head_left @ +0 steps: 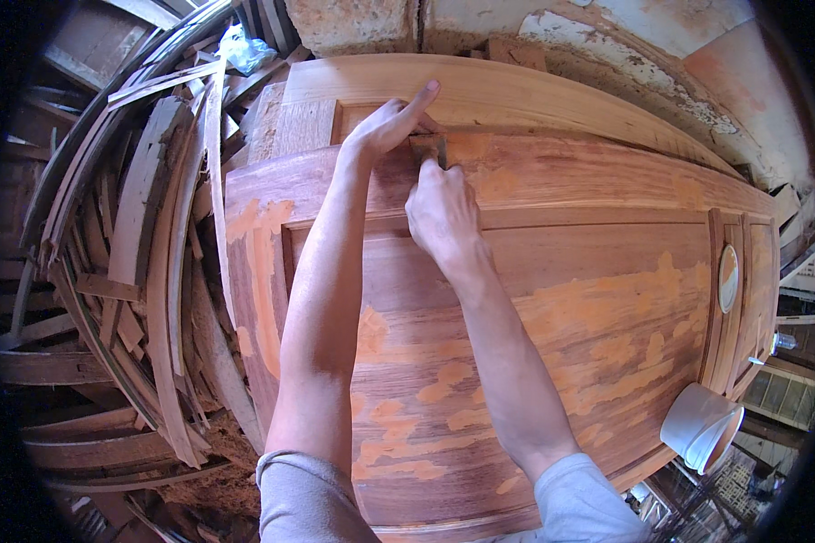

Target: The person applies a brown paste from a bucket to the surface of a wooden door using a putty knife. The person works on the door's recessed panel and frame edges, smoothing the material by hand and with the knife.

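Observation:
A large wooden panel door (552,262) lies in front of me, smeared with patches of orange filler (607,348). My right hand (445,213) is closed around a putty knife (429,145), whose flat, dark blade rests at the door's far rail. Just to the left of it, my left hand (388,128) is over the door's far edge, its thumb stretched up and away. The other left fingers are mostly hidden, and I see nothing held in them.
Behind the door leans a paler wooden panel (480,81) against a worn wall. Scrap boards (149,190) are heaped on the left, with a plastic bag (245,50) on top. A white round lid (728,279) and white bucket (693,418) are at the right.

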The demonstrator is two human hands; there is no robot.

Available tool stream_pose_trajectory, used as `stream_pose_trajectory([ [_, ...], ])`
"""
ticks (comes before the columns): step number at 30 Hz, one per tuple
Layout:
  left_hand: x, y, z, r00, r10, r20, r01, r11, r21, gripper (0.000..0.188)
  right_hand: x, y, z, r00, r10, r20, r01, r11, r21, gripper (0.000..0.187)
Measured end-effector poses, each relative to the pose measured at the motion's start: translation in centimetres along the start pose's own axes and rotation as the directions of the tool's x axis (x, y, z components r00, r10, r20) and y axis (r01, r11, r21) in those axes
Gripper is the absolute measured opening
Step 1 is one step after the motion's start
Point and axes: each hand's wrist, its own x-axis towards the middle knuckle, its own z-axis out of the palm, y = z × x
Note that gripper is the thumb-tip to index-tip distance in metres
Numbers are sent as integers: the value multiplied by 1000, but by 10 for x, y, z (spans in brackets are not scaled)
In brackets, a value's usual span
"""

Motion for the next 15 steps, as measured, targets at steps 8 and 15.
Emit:
stream_pose_trajectory([
  [8,1,2,2,999,29,-20,-29,999,15,97,-6,12,13,999,-25,-47,25,1000,-6,25],
  [15,-1,-2,4,999,33,-28,-33,999,-6,97,-34,26,5,992,-33,-120,37,999,36,33],
])
